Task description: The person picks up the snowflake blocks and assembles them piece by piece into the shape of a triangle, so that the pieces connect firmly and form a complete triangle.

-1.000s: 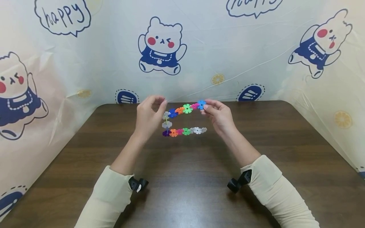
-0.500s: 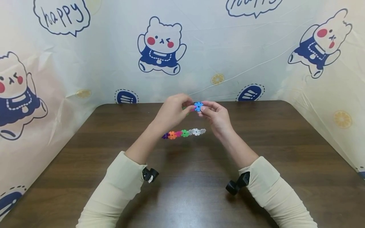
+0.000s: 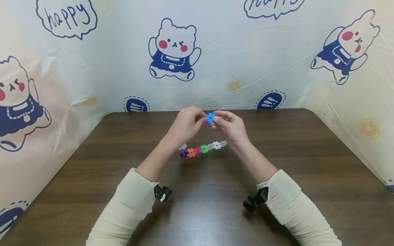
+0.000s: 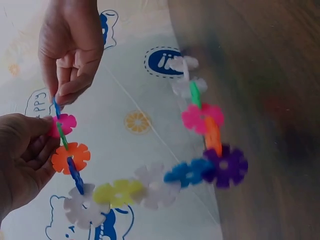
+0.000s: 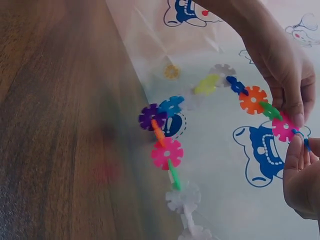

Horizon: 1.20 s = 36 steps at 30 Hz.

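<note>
A chain of notched plastic snowflake discs, in several colours, hangs in a bent loop from my hands above the table. At its upper end, my right hand (image 3: 231,128) pinches a blue disc (image 3: 210,118) between thumb and fingers. Just beside it, my left hand (image 3: 188,124) pinches the pink disc (image 4: 68,123) joined to the blue one. Green, orange (image 4: 71,158) and dark blue discs follow, then white, yellow (image 4: 119,192) and purple (image 5: 151,117) ones. The loose end, with green (image 3: 204,148) and clear white discs (image 3: 217,145), dangles free. In the head view my left hand hides the chain's middle.
The brown wooden table (image 3: 197,212) lies beneath both forearms. Behind it hangs a pale curtain (image 3: 215,51) printed with cartoon bears. Each sleeve cuff carries a small black camera (image 3: 162,193).
My left hand has moved right along the chain, from its white corner to the pink disc beside the blue one. My right hand has shifted slightly left, still holding the blue disc.
</note>
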Each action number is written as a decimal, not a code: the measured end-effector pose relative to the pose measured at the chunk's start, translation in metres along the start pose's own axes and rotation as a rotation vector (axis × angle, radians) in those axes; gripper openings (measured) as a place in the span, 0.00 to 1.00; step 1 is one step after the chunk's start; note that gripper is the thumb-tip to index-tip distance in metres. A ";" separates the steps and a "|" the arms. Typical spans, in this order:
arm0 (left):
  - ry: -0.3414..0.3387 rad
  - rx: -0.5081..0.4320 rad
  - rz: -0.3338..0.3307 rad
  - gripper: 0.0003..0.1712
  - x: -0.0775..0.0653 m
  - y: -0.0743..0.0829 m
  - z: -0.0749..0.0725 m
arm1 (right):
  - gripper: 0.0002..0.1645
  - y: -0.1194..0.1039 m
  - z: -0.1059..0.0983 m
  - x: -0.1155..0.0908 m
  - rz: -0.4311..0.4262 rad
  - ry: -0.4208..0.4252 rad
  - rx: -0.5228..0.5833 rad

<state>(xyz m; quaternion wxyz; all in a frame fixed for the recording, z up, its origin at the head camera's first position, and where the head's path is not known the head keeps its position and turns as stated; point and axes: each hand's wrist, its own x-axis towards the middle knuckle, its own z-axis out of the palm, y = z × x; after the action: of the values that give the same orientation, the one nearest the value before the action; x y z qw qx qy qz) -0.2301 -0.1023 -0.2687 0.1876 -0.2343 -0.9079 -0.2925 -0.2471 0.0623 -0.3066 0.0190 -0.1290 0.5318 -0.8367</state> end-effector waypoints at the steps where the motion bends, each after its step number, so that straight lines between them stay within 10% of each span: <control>1: 0.011 -0.002 -0.002 0.06 -0.001 -0.001 0.000 | 0.07 0.000 -0.001 0.000 -0.003 0.001 -0.001; 22: 0.390 -0.160 0.043 0.08 -0.011 -0.009 -0.017 | 0.16 0.019 -0.072 0.011 0.112 0.123 -0.388; 36: 0.379 -0.221 -0.016 0.08 -0.018 -0.016 -0.013 | 0.05 0.007 -0.057 0.012 0.043 0.073 -0.244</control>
<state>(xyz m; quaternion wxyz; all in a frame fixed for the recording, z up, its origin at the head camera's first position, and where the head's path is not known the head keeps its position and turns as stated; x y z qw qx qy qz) -0.2216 -0.1277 -0.2742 0.3258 -0.1869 -0.8208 -0.4304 -0.2730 0.1077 -0.3334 0.0020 -0.0885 0.6326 -0.7694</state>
